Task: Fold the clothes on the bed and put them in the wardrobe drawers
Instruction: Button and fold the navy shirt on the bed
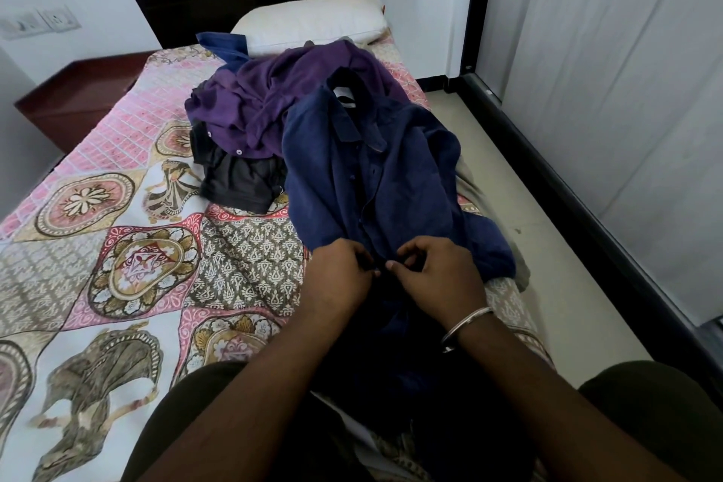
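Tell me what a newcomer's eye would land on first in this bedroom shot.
First, the two hands, left hand and right hand, pinching the front of a navy shirt spread along the bed's right side. Next, the crumpled purple shirt heaped behind it, near the white pillow. Then the loud patterned bedsheet covering the left.

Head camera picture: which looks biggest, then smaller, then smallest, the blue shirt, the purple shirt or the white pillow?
1. Blue shirt, though it lies nearest the camera.
2. Purple shirt.
3. White pillow, farthest away and partly hidden.
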Demonstrator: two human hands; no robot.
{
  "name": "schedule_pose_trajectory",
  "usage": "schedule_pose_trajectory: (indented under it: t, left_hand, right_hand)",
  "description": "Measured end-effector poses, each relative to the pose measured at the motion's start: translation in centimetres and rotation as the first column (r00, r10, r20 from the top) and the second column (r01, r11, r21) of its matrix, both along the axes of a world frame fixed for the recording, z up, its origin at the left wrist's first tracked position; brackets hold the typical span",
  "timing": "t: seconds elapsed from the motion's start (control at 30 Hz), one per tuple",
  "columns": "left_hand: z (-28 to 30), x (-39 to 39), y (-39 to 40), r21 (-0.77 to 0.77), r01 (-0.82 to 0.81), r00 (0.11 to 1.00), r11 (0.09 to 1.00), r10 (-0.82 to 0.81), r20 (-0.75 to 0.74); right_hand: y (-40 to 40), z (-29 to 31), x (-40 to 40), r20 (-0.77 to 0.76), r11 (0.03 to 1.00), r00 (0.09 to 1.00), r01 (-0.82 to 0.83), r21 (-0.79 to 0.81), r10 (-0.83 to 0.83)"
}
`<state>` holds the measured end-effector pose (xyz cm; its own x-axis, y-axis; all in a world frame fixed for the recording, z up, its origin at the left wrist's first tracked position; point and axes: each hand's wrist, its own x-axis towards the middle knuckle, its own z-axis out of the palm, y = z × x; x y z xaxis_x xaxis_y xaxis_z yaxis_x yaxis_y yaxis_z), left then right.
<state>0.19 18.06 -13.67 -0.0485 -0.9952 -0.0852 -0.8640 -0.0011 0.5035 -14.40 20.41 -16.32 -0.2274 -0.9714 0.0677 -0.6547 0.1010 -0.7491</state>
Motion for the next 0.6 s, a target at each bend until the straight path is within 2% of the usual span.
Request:
schedule_pose_trajectory:
  t: [0.13,0.2,0.23,0.3,0.37,0.47,0.6]
  left_hand:
    - [-0.2,-0.1,-0.2,0.023,0.010,1.000,1.000,-0.010,-0.011]
    - [-0.3,0.0,-0.3,0.041,-0.017,0.998,0.999,0.019,-0.056]
    - [-0.3,0.1,-0.4,0.047,-0.033,0.996,0.998,0.037,-0.087]
    - [-0.4,0.2,-0.5,0.062,-0.062,0.985,0.996,0.071,-0.156]
    - [-0.6,0.1,-0.6,0.097,-0.079,0.968,0.992,0.099,-0.231]
    - [-0.7,-0.1,-0.8,0.113,-0.091,0.950,0.989,0.120,-0.287]
    - [-0.7,-0.2,-0.9,0.155,-0.123,0.895,0.980,0.177,-0.410]
  right_hand:
    - [-0.8,0.6,0.3,-0.119,0.989,0.986,-0.105,0.108,0.118]
    - [-0.6,0.3,0.5,-0.164,0.991,0.979,-0.112,0.079,0.123]
    - [-0.4,-0.2,0.6,-0.159,0.995,0.982,-0.099,0.016,0.101]
    - [-0.1,-1.3,0.6,-0.076,0.992,0.996,-0.048,-0.115,0.040]
    - [-0.2,-1.9,0.5,0.075,0.988,0.997,0.017,-0.153,-0.006]
    - [-0.7,-1.8,0.4,0.286,0.988,0.958,0.077,-0.132,-0.037]
    - [-1.0,-2.0,0.3,0.405,0.997,0.914,0.030,-0.073,0.002]
